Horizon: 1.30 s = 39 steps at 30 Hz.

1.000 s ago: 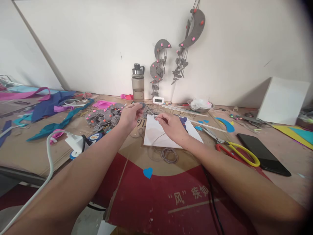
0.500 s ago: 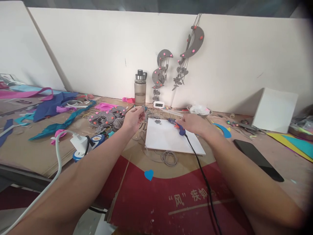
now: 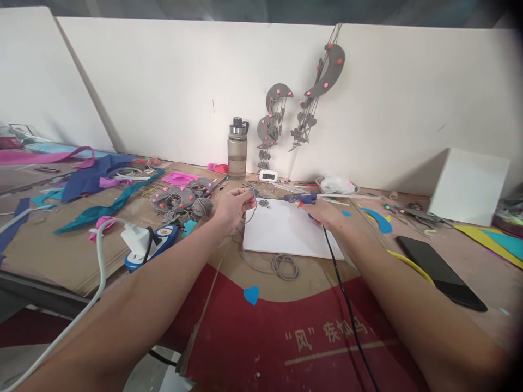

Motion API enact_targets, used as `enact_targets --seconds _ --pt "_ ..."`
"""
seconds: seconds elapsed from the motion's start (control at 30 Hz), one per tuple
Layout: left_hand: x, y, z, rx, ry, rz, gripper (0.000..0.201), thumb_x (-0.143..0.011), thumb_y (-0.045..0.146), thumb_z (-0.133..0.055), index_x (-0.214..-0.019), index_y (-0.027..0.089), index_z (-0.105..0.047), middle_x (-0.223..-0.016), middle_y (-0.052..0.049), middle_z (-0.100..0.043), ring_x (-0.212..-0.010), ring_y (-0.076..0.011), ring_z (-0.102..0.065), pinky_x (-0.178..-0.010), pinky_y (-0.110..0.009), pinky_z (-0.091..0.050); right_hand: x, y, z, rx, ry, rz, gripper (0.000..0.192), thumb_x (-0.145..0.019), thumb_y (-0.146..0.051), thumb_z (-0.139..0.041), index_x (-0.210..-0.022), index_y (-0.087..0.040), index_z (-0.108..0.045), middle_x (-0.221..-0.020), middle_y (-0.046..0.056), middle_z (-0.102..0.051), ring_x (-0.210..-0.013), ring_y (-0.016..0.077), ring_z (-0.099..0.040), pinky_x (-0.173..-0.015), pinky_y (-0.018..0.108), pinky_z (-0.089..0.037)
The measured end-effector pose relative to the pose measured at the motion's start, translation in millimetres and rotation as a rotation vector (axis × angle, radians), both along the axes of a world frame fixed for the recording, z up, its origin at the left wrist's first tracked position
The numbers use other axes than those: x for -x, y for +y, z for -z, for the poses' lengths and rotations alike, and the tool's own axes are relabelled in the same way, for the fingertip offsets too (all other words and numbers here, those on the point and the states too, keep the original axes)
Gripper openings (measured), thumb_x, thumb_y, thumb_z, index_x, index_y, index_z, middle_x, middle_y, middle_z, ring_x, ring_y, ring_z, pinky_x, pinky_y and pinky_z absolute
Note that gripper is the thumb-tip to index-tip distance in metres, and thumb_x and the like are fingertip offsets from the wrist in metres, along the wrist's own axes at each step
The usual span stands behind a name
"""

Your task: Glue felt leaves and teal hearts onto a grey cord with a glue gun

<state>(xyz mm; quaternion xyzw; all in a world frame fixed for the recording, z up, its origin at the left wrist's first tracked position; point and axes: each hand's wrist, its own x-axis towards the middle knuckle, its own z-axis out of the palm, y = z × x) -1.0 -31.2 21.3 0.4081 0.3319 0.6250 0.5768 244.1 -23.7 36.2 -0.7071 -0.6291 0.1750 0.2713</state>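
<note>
My left hand (image 3: 235, 206) pinches a small grey felt piece with a thin grey cord (image 3: 250, 213) hanging from it, just left of a white board (image 3: 286, 237) lying flat on the cardboard. My right hand (image 3: 324, 213) grips a blue hot glue gun (image 3: 301, 199), nozzle pointing left over the board's far edge, its black cable (image 3: 343, 299) trailing toward me. A small grey felt flower (image 3: 263, 203) lies on the board between the hands.
A pile of grey felt pieces with pink dots (image 3: 180, 198), a water bottle (image 3: 237, 149), a small digital clock (image 3: 268, 176), a power strip (image 3: 149, 242), yellow-handled scissors (image 3: 412, 264), a black phone (image 3: 439, 269), a blue heart (image 3: 250, 295), coiled cord (image 3: 286, 265), grey moon mobiles on the wall (image 3: 322, 71).
My right hand let go of the cord, reached right and picked up the glue gun, now lifted with its nozzle pointing left. My left hand kept its felt piece and shifted slightly right.
</note>
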Motion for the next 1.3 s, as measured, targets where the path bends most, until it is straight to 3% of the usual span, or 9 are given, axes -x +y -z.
enact_targets --seconds 0.07,0.17,0.3,0.5,0.93,1.3 --pt "1.5 0.9 0.3 0.018 -0.018 -0.008 0.023 -0.062 0.02 -0.079 -0.066 0.012 -0.057 -0.059 0.0 -0.058 -0.055 -0.0081 -0.057 -0.06 -0.022 -0.049 6.9 -0.3 -0.2 -0.042 0.125 -0.007 0.022 -0.076 -0.033 -0.057 -0.092 -0.018 -0.058 -0.082 0.008 -0.065 -0.069 0.0175 -0.06 -0.048 0.026 -0.048" --pt "4.8 2.1 -0.9 0.055 -0.042 -0.032 0.02 -0.064 0.018 -0.077 -0.067 0.011 -0.058 -0.058 -0.001 -0.058 -0.054 -0.0081 -0.057 -0.056 -0.02 -0.048 22.6 -6.5 -4.0 -0.225 0.439 -0.161 0.035 -0.073 -0.025 -0.056 -0.107 -0.023 -0.05 -0.108 0.005 -0.061 -0.085 0.0146 -0.059 -0.059 0.026 -0.056" --pt "8.0 2.1 -3.5 0.099 -0.053 -0.063 0.015 -0.066 0.016 -0.073 -0.068 0.011 -0.059 -0.056 0.0 -0.057 -0.052 -0.0073 -0.055 -0.051 -0.018 -0.045 45.3 -28.3 -16.3 -0.302 0.656 -0.469 0.035 -0.072 -0.021 -0.052 -0.107 -0.024 -0.046 -0.108 0.003 -0.059 -0.078 0.0132 -0.059 -0.064 0.032 -0.058" --pt "9.3 2.4 -5.9 0.081 -0.084 -0.075 0.009 -0.069 0.012 -0.068 -0.068 0.01 -0.059 -0.058 -0.001 -0.058 -0.052 -0.0064 -0.054 -0.049 -0.016 -0.043 57.7 -51.0 -23.0 -0.364 0.403 -0.594 0.026 -0.082 -0.027 -0.049 -0.107 -0.021 -0.046 -0.096 0.003 -0.061 -0.061 0.0106 -0.051 -0.055 0.029 -0.049" --pt "8.8 2.3 -7.4 0.024 -0.087 -0.016 0.011 -0.07 0.012 -0.068 -0.066 0.009 -0.058 -0.06 -0.003 -0.059 -0.051 -0.0066 -0.054 -0.052 -0.017 -0.045 58.4 -47.8 -15.8 -0.431 0.093 -0.539 0.034 -0.085 -0.025 -0.046 -0.119 -0.02 -0.044 -0.098 0.007 -0.062 -0.085 0.0223 -0.056 -0.08 0.04 -0.045" --pt "9.0 5.4 -3.4 -0.031 0.012 0.01 0.017 -0.066 0.02 -0.073 -0.066 0.01 -0.06 -0.061 -0.002 -0.06 -0.054 -0.009 -0.057 -0.057 -0.022 -0.047 61.6 -53.5 -18.5 -0.463 -0.032 -0.504 0.032 -0.087 -0.026 -0.044 -0.117 -0.018 -0.045 -0.095 0.01 -0.062 -0.083 0.0245 -0.056 -0.079 0.041 -0.044"
